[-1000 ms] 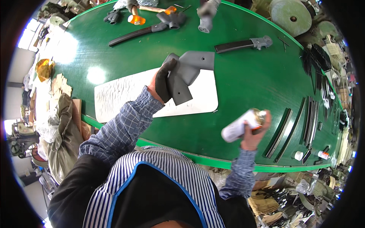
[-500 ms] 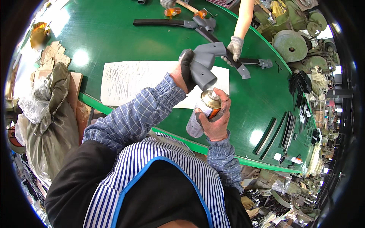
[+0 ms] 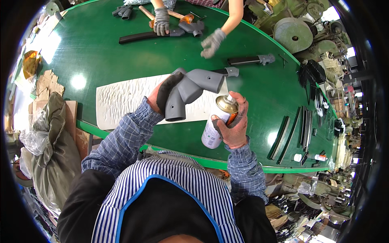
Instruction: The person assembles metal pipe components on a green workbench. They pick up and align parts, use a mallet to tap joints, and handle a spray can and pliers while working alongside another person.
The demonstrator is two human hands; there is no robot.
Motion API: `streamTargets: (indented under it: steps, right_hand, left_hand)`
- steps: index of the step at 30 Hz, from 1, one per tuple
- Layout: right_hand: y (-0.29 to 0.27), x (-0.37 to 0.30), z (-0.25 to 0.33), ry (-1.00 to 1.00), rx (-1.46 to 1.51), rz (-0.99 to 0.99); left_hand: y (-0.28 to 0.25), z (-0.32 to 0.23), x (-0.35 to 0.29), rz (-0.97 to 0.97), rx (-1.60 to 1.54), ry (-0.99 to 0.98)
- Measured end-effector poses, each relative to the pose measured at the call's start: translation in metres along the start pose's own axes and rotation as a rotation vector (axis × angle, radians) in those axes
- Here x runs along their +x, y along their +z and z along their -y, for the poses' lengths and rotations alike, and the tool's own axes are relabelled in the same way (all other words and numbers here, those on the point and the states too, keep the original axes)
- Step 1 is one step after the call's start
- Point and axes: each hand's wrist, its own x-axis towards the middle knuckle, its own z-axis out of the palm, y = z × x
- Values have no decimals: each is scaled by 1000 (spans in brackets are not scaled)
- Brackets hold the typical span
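My left hand [image 3: 164, 93], in a dark fingerless-looking glove, grips a grey plastic tube connector [image 3: 190, 90] with several hollow branches. It is held up above a white textured sheet [image 3: 117, 101] on the green table. To its right, my right hand [image 3: 235, 125] is wrapped round an upright, slightly tilted spray can [image 3: 210, 131]. The index finger presses at the nozzle on top, and a faint mist shows above it. Nozzle and connector are apart. Part of the connector is hidden behind my left hand.
Across the green table [image 3: 182, 54], a co-worker's gloved hand [image 3: 161, 22] touches a black bar [image 3: 139, 37]; their other gloved hand [image 3: 212, 42] hovers. Hammers [image 3: 176, 14] lie beyond. Black strips [image 3: 279, 137] lie at right; a draped olive cloth [image 3: 54, 150] stands at left.
My left hand has shifted left and turned the connector, widening its distance from the can. The co-worker's hand has let go of the bar at right; their other hand has come onto the far-left bar.
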Motion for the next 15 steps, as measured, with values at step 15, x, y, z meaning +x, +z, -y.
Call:
streamTargets:
  steps: [15]
  right_hand:
    - [-196, -122, -153, 268, -536, -523]
  left_hand:
    - [31, 126, 30, 14, 930, -287]
